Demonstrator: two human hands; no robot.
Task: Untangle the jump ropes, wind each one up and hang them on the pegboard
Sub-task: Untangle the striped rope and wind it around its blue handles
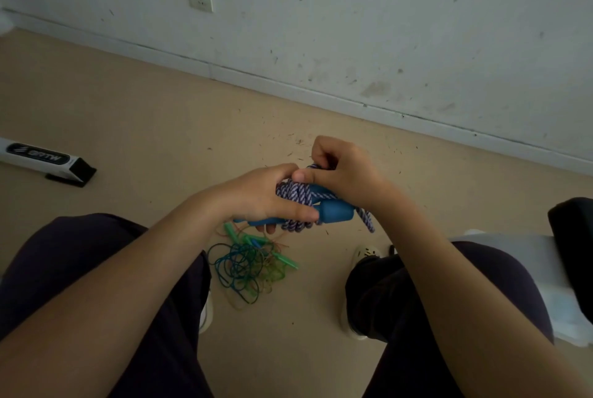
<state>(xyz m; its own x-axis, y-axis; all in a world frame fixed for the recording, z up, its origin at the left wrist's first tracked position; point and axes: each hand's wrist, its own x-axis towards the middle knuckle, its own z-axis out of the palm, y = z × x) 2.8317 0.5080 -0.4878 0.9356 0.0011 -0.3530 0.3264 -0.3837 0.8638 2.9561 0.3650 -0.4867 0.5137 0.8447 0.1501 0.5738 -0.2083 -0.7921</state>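
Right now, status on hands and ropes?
Both hands, left and right, grip the purple rope bundle. Thin ropes tangled on floor. Nothing obstructing.

A purple-and-white braided jump rope point(296, 197) with blue handles point(335, 212) is wound into a tight bundle, one loose end hanging at its right. Below it, thin green and blue jump ropes point(248, 269) lie tangled on the floor point(128, 115).

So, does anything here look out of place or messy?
Yes. A tangle of thin green and blue ropes lies heaped on the floor between the feet, still knotted together. Small dark debris is scattered on the floor near the wall.
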